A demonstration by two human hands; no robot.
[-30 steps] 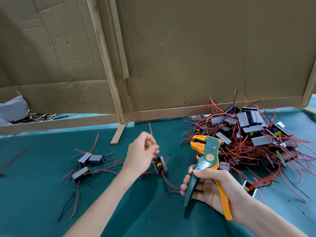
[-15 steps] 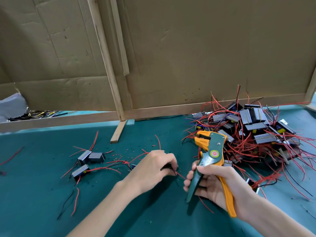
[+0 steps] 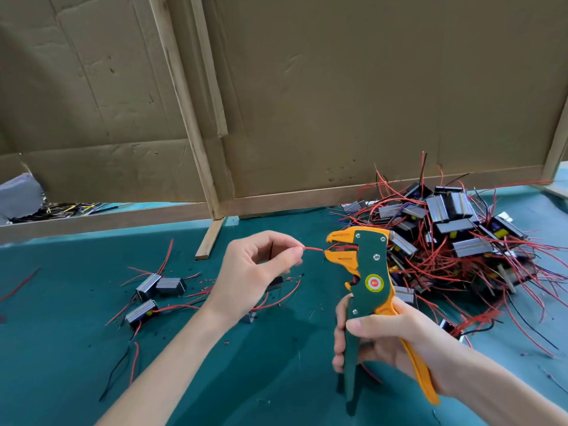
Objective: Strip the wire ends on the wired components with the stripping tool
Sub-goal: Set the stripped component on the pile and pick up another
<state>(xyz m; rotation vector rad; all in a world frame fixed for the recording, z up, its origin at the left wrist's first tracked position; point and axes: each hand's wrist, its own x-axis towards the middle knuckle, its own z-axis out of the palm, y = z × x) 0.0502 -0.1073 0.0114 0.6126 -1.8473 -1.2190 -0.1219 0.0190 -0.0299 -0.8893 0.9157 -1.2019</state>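
Left hand [image 3: 252, 272]: we pinch the wire [image 3: 312, 248], tip inside the stripper [image 3: 367, 272].
Right hand [image 3: 396, 336]: we grip the stripper by its handles.

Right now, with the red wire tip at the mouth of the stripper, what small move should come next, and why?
Probably squeeze the stripper shut. The left hand pinches the red wire, whose tip reaches the stripper's open orange mouth, and the right hand wraps both handles. How deep the tip sits is hard to tell.
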